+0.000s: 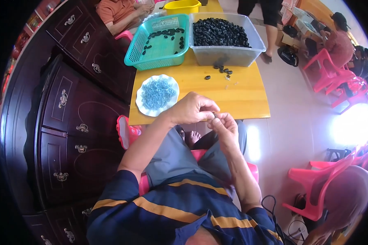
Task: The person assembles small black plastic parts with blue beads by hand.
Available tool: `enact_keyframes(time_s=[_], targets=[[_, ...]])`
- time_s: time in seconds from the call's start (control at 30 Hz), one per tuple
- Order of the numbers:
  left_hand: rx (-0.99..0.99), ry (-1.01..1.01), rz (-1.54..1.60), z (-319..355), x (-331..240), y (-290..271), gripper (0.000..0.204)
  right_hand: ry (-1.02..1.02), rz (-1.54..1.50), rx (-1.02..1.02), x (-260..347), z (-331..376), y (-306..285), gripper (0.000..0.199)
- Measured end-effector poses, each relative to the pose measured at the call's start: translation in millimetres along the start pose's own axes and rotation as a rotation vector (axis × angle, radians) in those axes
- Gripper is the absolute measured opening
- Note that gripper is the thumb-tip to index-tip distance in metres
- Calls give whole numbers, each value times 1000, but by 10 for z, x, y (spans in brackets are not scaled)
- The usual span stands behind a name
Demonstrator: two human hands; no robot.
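Working from the head view: left hand (191,108) and right hand (224,127) meet at the yellow wooden table's (249,98) near edge, fingertips pinched on something tiny; I cannot tell what. Teal mesh basket (135,52) holds few small black ring parts (164,33); clear plastic bin (229,56) is heaped, so most remains, I judge.

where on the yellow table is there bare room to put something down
The yellow table is bare on its near right part, between the white plate of blue bits and the right edge, below the loose black pieces. The far end is crowded: teal basket beside clear bin.
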State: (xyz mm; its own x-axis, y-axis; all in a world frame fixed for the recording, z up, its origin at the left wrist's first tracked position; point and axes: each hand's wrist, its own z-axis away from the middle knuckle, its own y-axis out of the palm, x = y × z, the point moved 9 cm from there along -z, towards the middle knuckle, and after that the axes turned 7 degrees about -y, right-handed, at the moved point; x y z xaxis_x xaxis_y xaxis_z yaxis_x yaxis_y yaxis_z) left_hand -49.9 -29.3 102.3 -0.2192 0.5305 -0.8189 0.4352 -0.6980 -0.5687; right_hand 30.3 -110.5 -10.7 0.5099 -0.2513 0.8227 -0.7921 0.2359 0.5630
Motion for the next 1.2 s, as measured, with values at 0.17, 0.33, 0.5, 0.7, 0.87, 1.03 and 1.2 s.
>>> enact_keyframes(time_s=[0.17,0.33,0.5,0.7,0.87,1.03,1.2], targets=[[-158,-94,97,113,101,133,41,89,-270,-105,23,-29,-5,12],[-413,152,-279,213,-288,162,49,123,-336,-77,-36,-41,-90,11],[-504,193,-438,214,-330,186,45,168,-374,-47,-98,-22,-54,12],[-497,196,-414,199,-242,225,33,194,-429,-86,-125,-6,-84,14],[-494,226,-317,213,-190,221,31,192,-434,-84,-120,6,-66,15],[-488,236,-252,216,-167,208,32,189,-484,-64,-98,4,-38,15],[-460,173,-218,198,-145,208,34,169,-451,-65,-76,-13,-33,17]])
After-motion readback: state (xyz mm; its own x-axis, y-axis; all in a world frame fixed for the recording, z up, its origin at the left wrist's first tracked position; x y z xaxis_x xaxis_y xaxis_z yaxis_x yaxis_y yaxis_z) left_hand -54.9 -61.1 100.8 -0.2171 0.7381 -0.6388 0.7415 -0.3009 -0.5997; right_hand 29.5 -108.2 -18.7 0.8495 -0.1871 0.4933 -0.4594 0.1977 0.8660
